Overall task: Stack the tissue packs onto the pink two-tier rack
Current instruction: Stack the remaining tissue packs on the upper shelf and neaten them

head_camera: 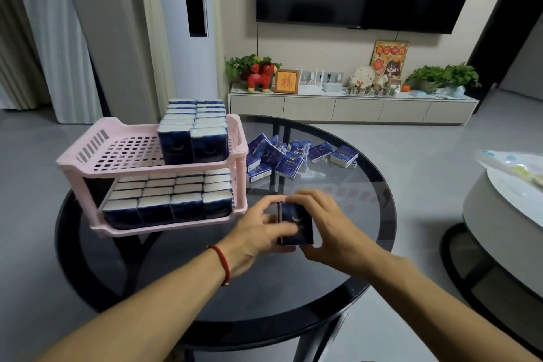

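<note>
The pink two-tier rack (88, 153) stands on the left of the round glass table (367, 214). Its lower tier is packed with dark blue tissue packs (164, 200), and two rows of packs (194, 132) fill the right side of the upper tier. A small bundle of blue packs (295, 225) sits between my hands just right of the rack. My left hand (258, 232) grips its left side and my right hand (329, 226) grips its right side. Several loose packs (293, 156) lie in a pile at the table's far side.
A second round table (499, 214) with a white cover and plastic packaging is at the right edge. Behind the glass table are a low TV cabinet (352, 109) with ornaments and plants, a wall TV and a tall white air conditioner (191, 38).
</note>
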The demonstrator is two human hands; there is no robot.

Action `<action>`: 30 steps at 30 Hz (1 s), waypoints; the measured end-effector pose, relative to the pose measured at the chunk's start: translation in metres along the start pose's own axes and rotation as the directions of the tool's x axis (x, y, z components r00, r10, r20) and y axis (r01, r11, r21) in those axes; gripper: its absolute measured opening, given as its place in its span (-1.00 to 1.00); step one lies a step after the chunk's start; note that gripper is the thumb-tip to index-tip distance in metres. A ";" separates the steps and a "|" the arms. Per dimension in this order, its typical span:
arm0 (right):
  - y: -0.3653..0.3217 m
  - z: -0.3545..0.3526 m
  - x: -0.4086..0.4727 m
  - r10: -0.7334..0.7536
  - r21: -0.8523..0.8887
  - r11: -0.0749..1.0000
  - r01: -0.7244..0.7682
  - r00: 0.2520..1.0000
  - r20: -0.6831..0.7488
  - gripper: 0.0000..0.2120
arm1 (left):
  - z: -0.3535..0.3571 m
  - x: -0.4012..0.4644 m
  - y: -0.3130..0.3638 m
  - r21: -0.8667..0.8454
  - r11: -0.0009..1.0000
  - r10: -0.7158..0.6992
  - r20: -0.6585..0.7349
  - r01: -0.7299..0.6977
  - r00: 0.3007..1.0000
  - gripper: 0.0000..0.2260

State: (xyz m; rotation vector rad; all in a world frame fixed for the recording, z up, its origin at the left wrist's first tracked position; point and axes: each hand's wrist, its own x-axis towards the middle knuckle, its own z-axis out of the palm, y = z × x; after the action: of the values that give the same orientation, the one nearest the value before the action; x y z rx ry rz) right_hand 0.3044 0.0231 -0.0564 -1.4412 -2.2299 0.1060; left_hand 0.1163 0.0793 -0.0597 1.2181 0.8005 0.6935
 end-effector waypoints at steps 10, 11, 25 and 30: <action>-0.018 -0.010 0.013 0.114 0.178 0.974 -0.142 0.981 0.157 -0.44 | -0.031 -0.024 -0.001 0.680 0.678 0.277 0.116 -0.279 0.954 -0.47; -0.019 -0.007 0.013 0.109 0.187 0.972 -0.140 0.980 0.168 -0.50 | -0.033 -0.026 -0.002 0.738 0.614 0.271 0.136 -0.279 0.953 -0.48; -0.051 -0.011 0.036 0.115 0.337 0.932 -0.131 0.991 0.066 -0.52 | -0.056 -0.059 0.025 0.775 0.510 0.507 0.079 -0.373 0.858 -0.55; -0.079 -0.014 0.052 0.060 0.411 0.910 -0.056 0.998 0.003 -0.50 | -0.076 -0.084 0.037 0.748 0.547 0.599 -0.037 -0.375 0.800 -0.53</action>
State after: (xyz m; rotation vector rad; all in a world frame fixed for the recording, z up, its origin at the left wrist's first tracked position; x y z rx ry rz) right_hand 0.2275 0.0310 -0.0008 -1.2662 -1.9998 0.5538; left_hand 0.0056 0.0589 -0.0218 2.1603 1.0273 1.1025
